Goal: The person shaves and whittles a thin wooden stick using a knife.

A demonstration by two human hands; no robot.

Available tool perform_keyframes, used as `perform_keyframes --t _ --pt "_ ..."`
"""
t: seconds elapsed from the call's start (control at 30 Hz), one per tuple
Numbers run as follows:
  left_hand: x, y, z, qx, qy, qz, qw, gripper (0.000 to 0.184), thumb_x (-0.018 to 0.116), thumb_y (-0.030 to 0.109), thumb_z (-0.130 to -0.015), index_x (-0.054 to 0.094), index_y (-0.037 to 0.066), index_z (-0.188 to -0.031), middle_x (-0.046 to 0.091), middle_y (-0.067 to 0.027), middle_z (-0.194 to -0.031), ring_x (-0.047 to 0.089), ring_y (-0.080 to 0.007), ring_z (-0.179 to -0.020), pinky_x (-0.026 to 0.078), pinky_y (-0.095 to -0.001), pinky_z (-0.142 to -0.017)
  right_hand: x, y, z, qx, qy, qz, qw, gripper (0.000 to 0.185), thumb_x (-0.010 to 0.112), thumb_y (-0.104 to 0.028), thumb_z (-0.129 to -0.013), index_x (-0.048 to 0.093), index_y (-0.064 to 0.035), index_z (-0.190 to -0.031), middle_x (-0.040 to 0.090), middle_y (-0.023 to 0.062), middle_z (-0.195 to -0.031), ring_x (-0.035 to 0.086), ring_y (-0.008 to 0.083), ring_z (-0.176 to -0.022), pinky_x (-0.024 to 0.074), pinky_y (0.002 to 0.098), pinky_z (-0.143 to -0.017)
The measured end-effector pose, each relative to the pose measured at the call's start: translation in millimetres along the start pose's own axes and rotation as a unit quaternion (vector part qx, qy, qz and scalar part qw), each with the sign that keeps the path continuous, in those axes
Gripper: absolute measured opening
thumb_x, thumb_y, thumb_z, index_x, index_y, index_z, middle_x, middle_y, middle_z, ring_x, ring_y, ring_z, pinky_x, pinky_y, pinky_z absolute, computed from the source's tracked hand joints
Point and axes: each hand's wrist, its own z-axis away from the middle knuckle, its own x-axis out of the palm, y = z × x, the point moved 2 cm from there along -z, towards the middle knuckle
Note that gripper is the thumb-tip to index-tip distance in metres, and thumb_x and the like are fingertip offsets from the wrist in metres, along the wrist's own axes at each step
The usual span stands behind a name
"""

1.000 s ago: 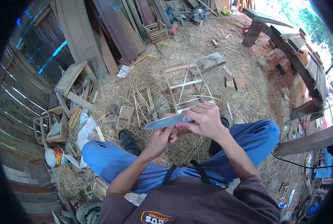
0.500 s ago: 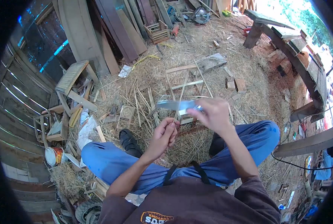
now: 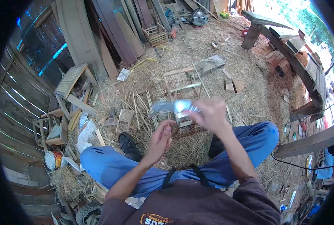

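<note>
My right hand is closed around the handle of a broad-bladed knife. The blade points left, bright and smeared by motion. Below the blade, my left hand pinches a thin wooden stick, of which only a faint bit shows above the fingertips. Whether the blade touches the stick, I cannot tell. Beyond both hands a small frame of wooden slats and sticks rests on the ground, its near end partly behind the knife and my right hand.
Loose thin sticks lie on the shaving-covered ground left of the frame. Small wood blocks sit to its right. A little wooden stool and a paint can stand at left. A circular saw lies far back; a heavy bench runs along the right.
The long upright part of the stick seen earlier across the blade no longer shows. My left hand has shifted slightly left and down; the knife stays at about the same height.
</note>
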Motion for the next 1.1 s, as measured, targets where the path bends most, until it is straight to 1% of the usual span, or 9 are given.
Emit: perform_keyframes --t 0.2,0.33,0.43,0.57,0.67,0.77,0.87,1.0,1.1 --pt "-2.7 -11.4 -4.5 0.082 0.072 -0.181 0.978 0.032 0.051 0.03 -0.104 0.063 0.005 -0.12 0.048 0.0097 -0.075 0.031 -0.0001 -0.062 0.026 -0.0207 -0.053 -35.5 54.6 -7.6 0.271 0.059 0.083 0.957 0.029 0.076 -0.04 -0.081 0.072 -0.0113 -0.084 0.062 0.0055 -0.058 0.059 0.0237 -0.051 0.043 0.037 -0.051" --pt "-14.6 -16.3 -6.3 0.083 0.113 -0.187 0.972 0.03 0.054 0.027 -0.103 0.065 0.003 -0.118 0.052 0.0085 -0.078 0.036 -0.0011 -0.064 0.03 -0.0205 -0.055 4.9 -3.9 3.7 0.021 -0.017 0.018 0.999 0.03 0.076 -0.042 -0.079 0.07 -0.0126 -0.079 0.062 0.0052 -0.059 0.06 0.0241 -0.052 0.0456 0.0384 -0.052" --pt "-19.3 -18.5 -7.6 0.09 0.124 -0.179 0.972 0.029 0.055 0.025 -0.102 0.066 0.002 -0.117 0.055 0.0073 -0.08 0.039 -0.0017 -0.065 0.032 -0.0205 -0.057 14.7 8.2 -1.9 0.051 0.0 -0.004 0.999 0.03 0.075 -0.042 -0.08 0.07 -0.0124 -0.079 0.061 0.006 -0.059 0.06 0.0249 -0.052 0.0458 0.0386 -0.052" --pt "-10.2 -13.0 -2.9 0.099 0.109 -0.223 0.964 0.029 0.055 0.025 -0.103 0.065 0.001 -0.115 0.051 0.0087 -0.081 0.037 -0.0009 -0.069 0.031 -0.0192 -0.059 -24.3 55.8 -11.0 0.318 0.04 0.093 0.942 0.029 0.074 -0.041 -0.083 0.071 -0.013 -0.08 0.06 0.0077 -0.058 0.061 0.0253 -0.052 0.0461 0.0377 -0.051" --pt "-5.7 -9.3 -5.0 0.115 0.104 -0.217 0.964 0.028 0.054 0.024 -0.103 0.065 0.0 -0.114 0.05 0.0091 -0.083 0.036 -0.0006 -0.07 0.03 -0.0186 -0.06 -21.3 37.7 -6.0 0.266 0.035 0.069 0.961 0.029 0.074 -0.041 -0.084 0.071 -0.0125 -0.08 0.061 0.0074 -0.058 0.062 0.0254 -0.053 0.0465 0.0367 -0.052" --pt "-8.0 -12.8 -7.5 0.126 0.112 -0.202 0.965 0.029 0.056 0.024 -0.102 0.066 0.0 -0.117 0.057 0.0069 -0.083 0.039 -0.0008 -0.07 0.033 -0.019 -0.059 10.0 3.7 6.5 0.057 0.006 -0.031 0.998 0.03 0.074 -0.039 -0.084 0.072 -0.0092 -0.084 0.06 0.0077 -0.058 0.056 0.0224 -0.048 0.0412 0.0362 -0.049" --pt "-11.7 -10.5 -7.9 0.124 0.112 -0.216 0.962 0.029 0.056 0.023 -0.102 0.066 0.001 -0.118 0.059 0.0055 -0.082 0.041 -0.0009 -0.068 0.034 -0.0192 -0.059 10.2 5.4 2.5 0.039 -0.01 -0.042 0.998 0.029 0.074 -0.038 -0.084 0.073 -0.0089 -0.086 0.06 0.0076 -0.059 0.055 0.0216 -0.047 0.041 0.0347 -0.049" --pt "-9.0 -6.9 3.8 0.083 0.072 -0.266 0.958 0.03 0.056 0.025 -0.102 0.067 0.003 -0.118 0.056 0.0057 -0.079 0.04 -0.0014 -0.065 0.033 -0.0197 -0.056 -31.4 70.7 -8.1 0.386 0.052 0.046 0.92 0.028 0.068 -0.038 -0.091 0.074 -0.0117 -0.1 0.059 0.0086 -0.057 0.057 0.0199 -0.048 0.041 0.0344 -0.048" --pt "-6.3 -18.9 0.0 0.084 0.08 -0.21 0.971 0.03 0.056 0.027 -0.102 0.067 0.004 -0.118 0.053 0.0061 -0.077 0.039 -0.0017 -0.064 0.032 -0.0216 -0.054 -34.2 67.0 -2.7 0.361 0.087 0.047 0.927 0.029 0.066 -0.038 -0.093 0.073 -0.0109 -0.1 0.058 0.0092 -0.056 0.053 0.0157 -0.047 0.0383 0.0336 -0.047"
